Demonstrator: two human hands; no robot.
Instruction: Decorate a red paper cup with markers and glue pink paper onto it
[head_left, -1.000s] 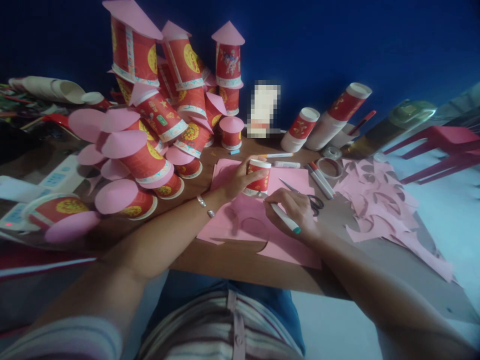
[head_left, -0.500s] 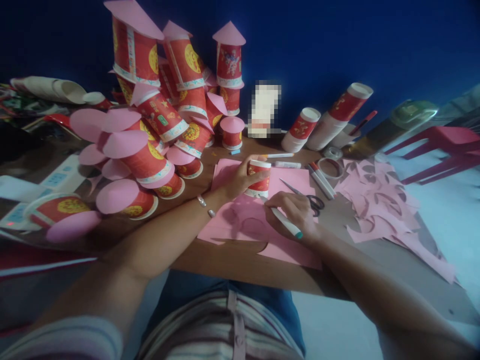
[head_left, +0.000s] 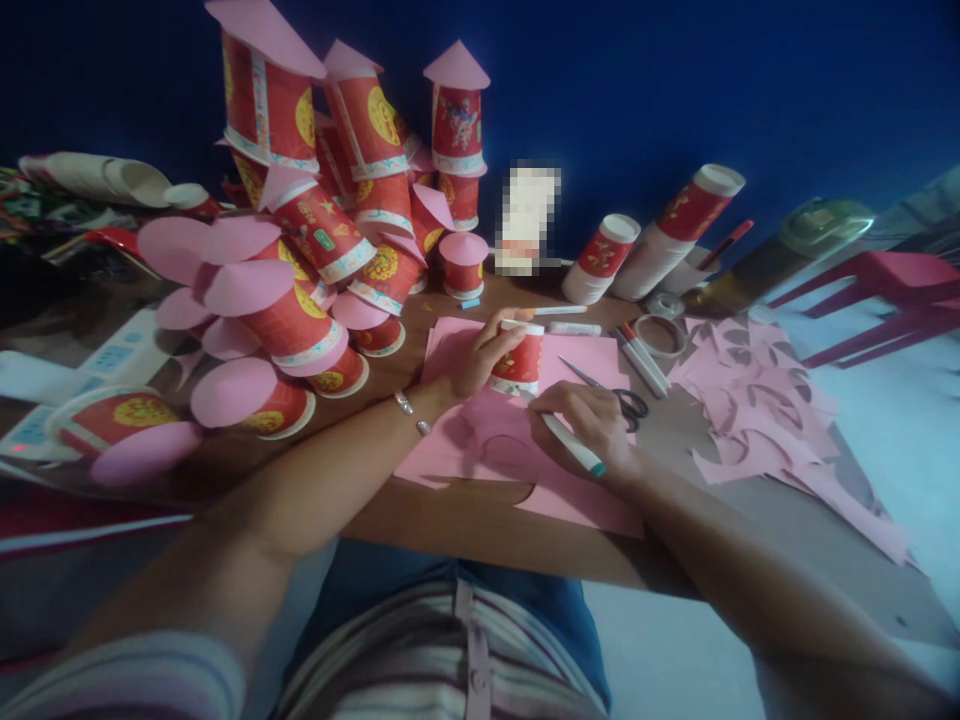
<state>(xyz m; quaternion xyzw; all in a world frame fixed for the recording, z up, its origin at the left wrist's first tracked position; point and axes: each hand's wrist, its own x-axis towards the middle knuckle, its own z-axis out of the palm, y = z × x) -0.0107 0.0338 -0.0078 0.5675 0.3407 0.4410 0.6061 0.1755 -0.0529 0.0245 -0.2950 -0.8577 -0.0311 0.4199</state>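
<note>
One red cup (head_left: 527,362) in your left hand (head_left: 474,370), one marker (head_left: 571,442) in your right hand (head_left: 592,412)

Your left hand is partly closed round the cup, its fingers against the left side and the upper edge; how hard they press, you cannot tell from here. Your right hand is closed in a writing grip on the white marker, whose green end points back toward you and to the right. Its other end is hidden by your fingers, so whether it touches the cup is unclear.

The relation that counts: the cup lies just ahead and to the left of your right fingertips, its lower edge nearest them. Its long axis is roughly upright, pale round end up, while the marker slants away from you and leftward, toward that lower edge. Your left hand is the nearer one, already on the cup; your right fingers are just beside its base.

Beneath both hands are pink sheets (head_left: 442,440). Right of the cup lie the scissors (head_left: 632,408), blades pointing away and to the left, then capped pens (head_left: 643,365) beside a tape roll (head_left: 679,345). Farther right are pink scraps (head_left: 780,420); on the left, red cups with pink cones (head_left: 251,290) stand and lean in a cluster.
</note>
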